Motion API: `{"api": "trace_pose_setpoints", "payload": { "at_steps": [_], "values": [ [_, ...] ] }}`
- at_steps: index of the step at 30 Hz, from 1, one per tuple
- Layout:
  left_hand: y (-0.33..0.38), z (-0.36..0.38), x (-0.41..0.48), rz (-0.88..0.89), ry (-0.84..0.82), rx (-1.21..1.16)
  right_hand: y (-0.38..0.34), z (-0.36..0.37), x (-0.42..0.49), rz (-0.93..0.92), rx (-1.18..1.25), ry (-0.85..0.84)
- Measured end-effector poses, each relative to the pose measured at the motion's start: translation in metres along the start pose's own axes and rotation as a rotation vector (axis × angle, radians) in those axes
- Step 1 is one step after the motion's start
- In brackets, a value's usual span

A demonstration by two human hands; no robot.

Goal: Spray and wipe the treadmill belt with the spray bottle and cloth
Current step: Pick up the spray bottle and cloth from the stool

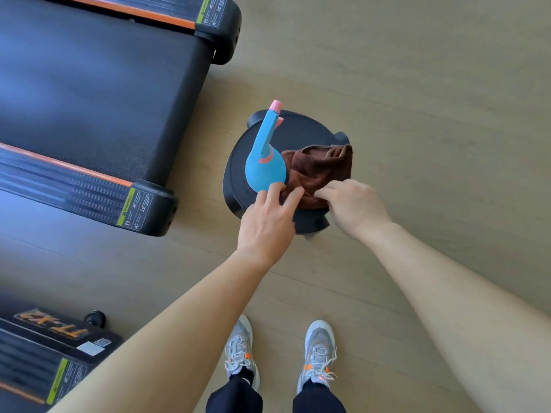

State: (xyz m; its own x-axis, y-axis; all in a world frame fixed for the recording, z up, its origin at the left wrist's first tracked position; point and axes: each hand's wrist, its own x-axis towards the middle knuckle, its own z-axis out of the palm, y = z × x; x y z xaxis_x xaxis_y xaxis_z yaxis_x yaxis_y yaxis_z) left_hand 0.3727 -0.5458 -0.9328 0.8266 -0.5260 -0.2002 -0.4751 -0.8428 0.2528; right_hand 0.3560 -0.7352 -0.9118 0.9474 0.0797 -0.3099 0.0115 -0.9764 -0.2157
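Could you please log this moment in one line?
left hand: touches bottle | right hand: pinches cloth | bottle, cloth: on stool | belt: untouched

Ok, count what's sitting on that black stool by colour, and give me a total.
Blue: 1, the spray bottle
Brown: 1, the cloth
Total: 2 things on the black stool
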Motion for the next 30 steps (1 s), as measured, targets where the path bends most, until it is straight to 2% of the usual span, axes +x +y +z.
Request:
{"api": "trace_pose_setpoints", "payload": {
  "at_steps": [4, 6, 8, 9, 11, 13, 14, 16, 18, 22, 26, 30],
  "values": [
    [0.011, 0.005, 0.004, 0.109, 0.042, -0.011, 0.009, -0.006, -0.015, -0.06, 0.138, -0.08],
    [0.017, 0.002, 0.005, 0.046, -0.021, -0.173, 0.014, -0.005, -0.02, -0.084, 0.154, 0.052],
    [0.022, -0.001, 0.009, -0.101, -0.085, -0.312, 0.017, -0.002, -0.021, -0.098, 0.067, 0.271],
    [0.024, -0.003, 0.011, -0.182, -0.114, -0.376, 0.017, 0.0, -0.02, -0.107, 0.005, 0.309],
    [0.028, -0.005, 0.015, -0.345, -0.118, -0.545, 0.016, 0.007, -0.013, -0.164, -0.085, 0.131],
    [0.03, -0.003, 0.013, -0.475, -0.052, -0.695, 0.018, 0.018, 0.002, -0.188, -0.206, -0.095],
    [0.03, -0.002, 0.009, -0.526, -0.013, -0.753, 0.019, 0.023, 0.011, -0.183, -0.252, -0.148],
    [0.024, 0.002, -0.003, -0.594, 0.026, -0.805, 0.02, 0.029, 0.03, -0.186, -0.274, -0.174],
    [0.013, 0.005, -0.018, -0.61, 0.007, -0.736, 0.017, 0.03, 0.039, -0.195, -0.275, -0.159],
    [-0.014, 0.001, -0.03, -0.658, 0.022, -0.64, 0.015, 0.036, 0.027, -0.205, -0.265, -0.024],
    [-0.024, -0.023, -0.018, -0.71, 0.113, -0.72, -0.003, 0.038, 0.008, -0.166, -0.253, -0.098],
    [-0.025, -0.046, 0.004, -0.567, 0.164, -0.786, -0.015, 0.019, -0.002, -0.1, -0.136, -0.164]
  ]
}}
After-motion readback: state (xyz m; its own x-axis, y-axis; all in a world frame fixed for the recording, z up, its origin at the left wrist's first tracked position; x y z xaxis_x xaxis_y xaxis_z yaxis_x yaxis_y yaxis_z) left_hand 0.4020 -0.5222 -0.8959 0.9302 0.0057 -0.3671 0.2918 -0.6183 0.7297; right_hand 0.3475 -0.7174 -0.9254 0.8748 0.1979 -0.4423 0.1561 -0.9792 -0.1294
